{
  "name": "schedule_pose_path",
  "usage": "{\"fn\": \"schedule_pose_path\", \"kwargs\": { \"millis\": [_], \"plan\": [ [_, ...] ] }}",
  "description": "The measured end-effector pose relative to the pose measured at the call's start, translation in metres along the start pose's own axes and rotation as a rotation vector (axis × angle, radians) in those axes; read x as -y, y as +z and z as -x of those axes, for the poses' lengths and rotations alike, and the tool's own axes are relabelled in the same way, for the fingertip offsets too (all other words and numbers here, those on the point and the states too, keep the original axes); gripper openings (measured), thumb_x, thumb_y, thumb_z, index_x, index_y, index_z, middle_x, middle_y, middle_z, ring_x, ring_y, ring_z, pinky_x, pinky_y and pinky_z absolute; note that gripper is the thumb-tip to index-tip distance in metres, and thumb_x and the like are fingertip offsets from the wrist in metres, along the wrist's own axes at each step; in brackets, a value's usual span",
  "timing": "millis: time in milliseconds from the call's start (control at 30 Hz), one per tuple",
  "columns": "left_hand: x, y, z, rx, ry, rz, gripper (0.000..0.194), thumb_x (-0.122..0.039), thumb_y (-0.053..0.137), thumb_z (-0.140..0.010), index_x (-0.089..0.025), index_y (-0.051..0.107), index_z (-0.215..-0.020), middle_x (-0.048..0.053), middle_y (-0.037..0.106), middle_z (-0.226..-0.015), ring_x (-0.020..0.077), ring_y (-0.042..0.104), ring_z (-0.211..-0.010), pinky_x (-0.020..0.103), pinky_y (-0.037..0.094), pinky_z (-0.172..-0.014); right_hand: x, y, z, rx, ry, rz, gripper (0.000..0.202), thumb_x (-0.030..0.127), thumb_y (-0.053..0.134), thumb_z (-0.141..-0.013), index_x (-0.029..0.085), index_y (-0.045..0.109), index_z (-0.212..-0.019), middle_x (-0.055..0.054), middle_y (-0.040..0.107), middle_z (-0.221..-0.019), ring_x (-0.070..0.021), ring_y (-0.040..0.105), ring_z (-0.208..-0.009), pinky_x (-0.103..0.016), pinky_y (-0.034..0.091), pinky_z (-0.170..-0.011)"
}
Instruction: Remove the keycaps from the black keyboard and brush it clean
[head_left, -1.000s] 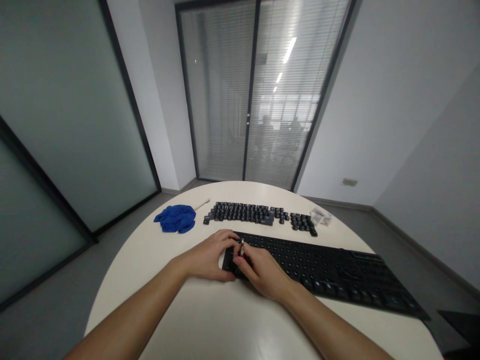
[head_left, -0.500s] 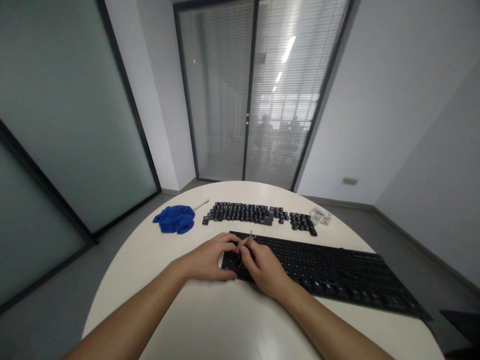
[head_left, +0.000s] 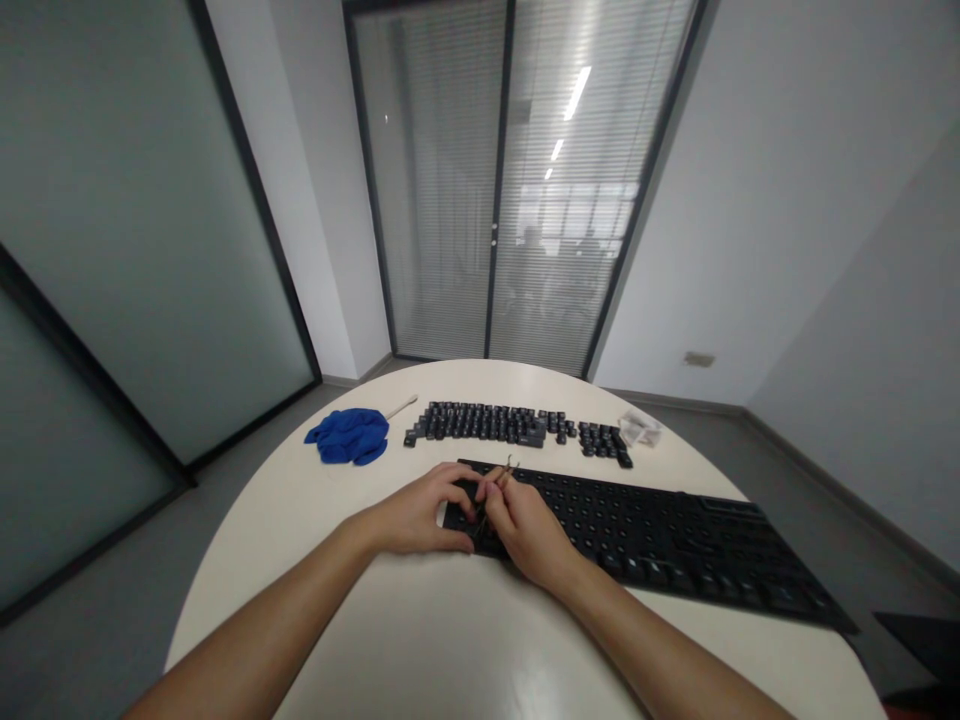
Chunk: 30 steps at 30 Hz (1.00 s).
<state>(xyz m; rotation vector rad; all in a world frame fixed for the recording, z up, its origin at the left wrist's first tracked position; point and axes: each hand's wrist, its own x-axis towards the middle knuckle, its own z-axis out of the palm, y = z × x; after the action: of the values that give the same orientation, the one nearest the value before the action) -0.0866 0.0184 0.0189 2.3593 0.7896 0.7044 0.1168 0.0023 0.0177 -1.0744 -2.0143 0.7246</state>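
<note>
A black keyboard base with most keycaps off lies slanted across the table. My left hand rests at its left end, thumb at the near edge and fingers curved over the far side, apart from each other. My right hand is closed around a thin metal tool, whose upper ends stick up above the fingers. The tool's lower part points down at the left part of the keyboard, where details are too dark and small to make out.
Loose black keycaps stand in rows behind the keyboard, with a smaller group to the right. Beside that lies a clear plastic bag. A blue cloth and a white-handled stick are at the back left of the table.
The tool's upper ends have shifted slightly right and up as my right hand tilted a little. My left hand has stayed nearly in place.
</note>
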Motion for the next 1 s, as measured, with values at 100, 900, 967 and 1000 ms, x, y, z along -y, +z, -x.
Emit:
{"fn": "schedule_pose_path", "kwargs": {
  "millis": [100,900,967,1000],
  "plan": [
    [0.004,0.002,0.000,-0.009,-0.025,0.013,0.021,-0.035,0.080,-0.073,-0.024,0.074,-0.091,0.006,0.058,-0.132,0.0250,0.046,-0.129,0.040,0.032,-0.112,-0.006,0.002,-0.001,-0.067,0.054,-0.087,0.024,0.030,0.037,-0.098,0.019,0.056,-0.088,0.000,0.060,-0.066,-0.0147,0.055,-0.058,-0.024,0.039,-0.057],
    [0.004,0.013,-0.015,-0.437,-0.331,0.428,0.023,-0.037,0.070,-0.081,-0.016,0.063,-0.087,0.006,0.071,-0.087,0.0216,0.065,-0.090,0.036,0.048,-0.087,-0.002,-0.006,-0.001,-0.137,0.049,-0.311,0.026,0.041,0.051,-0.095,0.019,0.060,-0.106,-0.005,0.071,-0.085,-0.0175,0.067,-0.073,-0.030,0.051,-0.071],
    [0.003,0.013,-0.016,-0.440,-0.340,0.514,0.026,-0.041,0.070,-0.081,-0.016,0.062,-0.087,0.007,0.072,-0.087,0.0218,0.067,-0.088,0.036,0.048,-0.087,-0.003,-0.007,-0.002,-0.150,0.079,-0.403,0.030,0.046,0.054,-0.092,0.018,0.059,-0.104,-0.006,0.071,-0.084,-0.0179,0.068,-0.073,-0.031,0.053,-0.072],
    [0.002,0.014,-0.017,-0.438,-0.338,0.556,0.028,-0.043,0.069,-0.082,-0.016,0.062,-0.088,0.008,0.073,-0.088,0.0219,0.068,-0.088,0.037,0.048,-0.087,-0.003,-0.007,-0.002,-0.159,0.090,-0.438,0.032,0.048,0.056,-0.091,0.018,0.059,-0.103,-0.006,0.072,-0.085,-0.0179,0.068,-0.073,-0.031,0.053,-0.072]
  ]
}}
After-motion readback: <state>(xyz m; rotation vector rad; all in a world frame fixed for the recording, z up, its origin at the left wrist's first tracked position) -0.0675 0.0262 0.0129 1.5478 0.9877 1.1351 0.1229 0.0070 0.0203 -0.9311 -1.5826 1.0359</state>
